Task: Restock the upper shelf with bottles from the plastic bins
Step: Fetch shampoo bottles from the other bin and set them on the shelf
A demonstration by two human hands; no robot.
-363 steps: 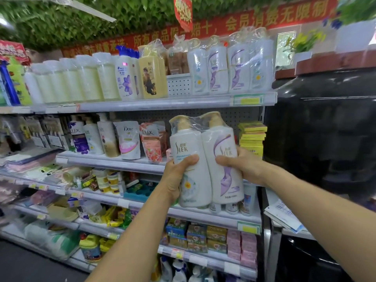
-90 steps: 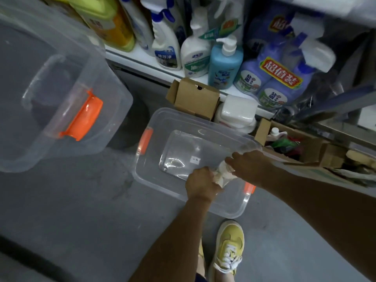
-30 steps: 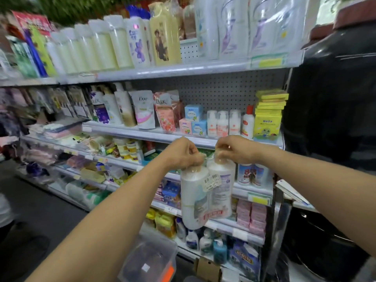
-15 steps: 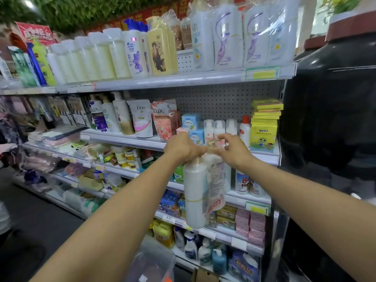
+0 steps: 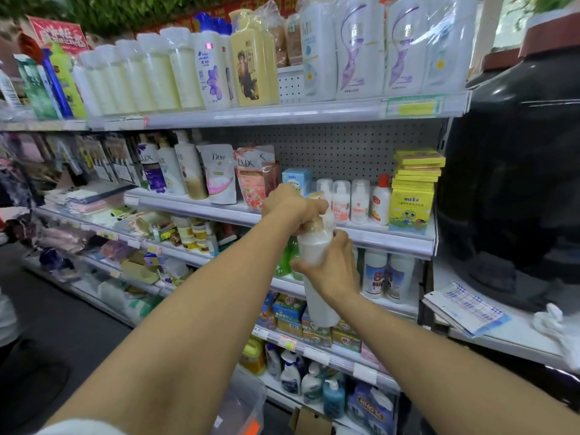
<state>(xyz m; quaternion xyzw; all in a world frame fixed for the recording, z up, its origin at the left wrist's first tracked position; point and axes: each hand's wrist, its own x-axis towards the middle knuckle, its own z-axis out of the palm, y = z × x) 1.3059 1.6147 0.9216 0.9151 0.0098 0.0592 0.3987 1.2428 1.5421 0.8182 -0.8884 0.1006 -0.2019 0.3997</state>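
Note:
I hold a plastic-wrapped twin pack of white pump bottles [image 5: 317, 246] upright in front of the middle shelves. My left hand [image 5: 290, 205] grips the pump tops of the pack. My right hand [image 5: 332, 268] is wrapped around the bottle body lower down. The upper shelf [image 5: 282, 113] carries several white and yellow bottles, with matching wrapped twin packs [image 5: 361, 48] at its right end. A small gap with a white perforated divider [image 5: 290, 83] shows between the yellow bottle and those twin packs. A clear plastic bin [image 5: 243, 403] with an orange latch sits on the floor below.
Lower shelves hold refill pouches [image 5: 221, 174], small bottles [image 5: 359, 200], yellow boxes [image 5: 414, 189] and cleaners. A large black glossy jar [image 5: 514, 183] stands to the right, with papers [image 5: 464, 309] on the ledge beneath it. Dark floor lies at the left.
The twin pack has turned edge-on to me. My right hand slid from the pump tops down onto the bottle body. My left hand stays on top.

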